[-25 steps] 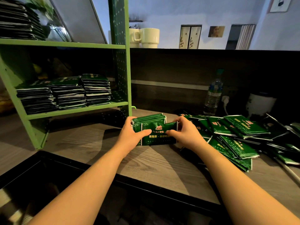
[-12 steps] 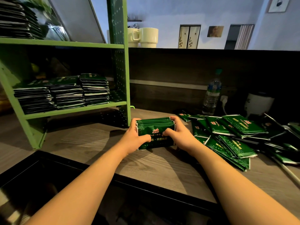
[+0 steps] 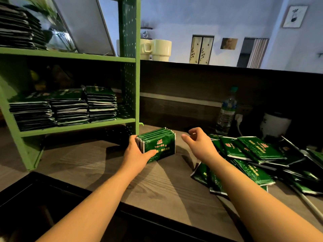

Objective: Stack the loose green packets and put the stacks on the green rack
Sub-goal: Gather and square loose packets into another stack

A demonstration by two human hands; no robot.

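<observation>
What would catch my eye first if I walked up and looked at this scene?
Probably the left hand gripping a bundle of green packets stood on edge on the wooden counter, with the right hand hovering open just beside it. Next, the messy heap of loose packets sprawled to the right. On the left, the green rack holds three neat stacks on its lower shelf.

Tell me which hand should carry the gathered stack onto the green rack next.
Left, probably. The left hand already grips the stack and is on the green rack's side. The right hand hangs open beside the stack, holding nothing, closer to the loose packets.
</observation>
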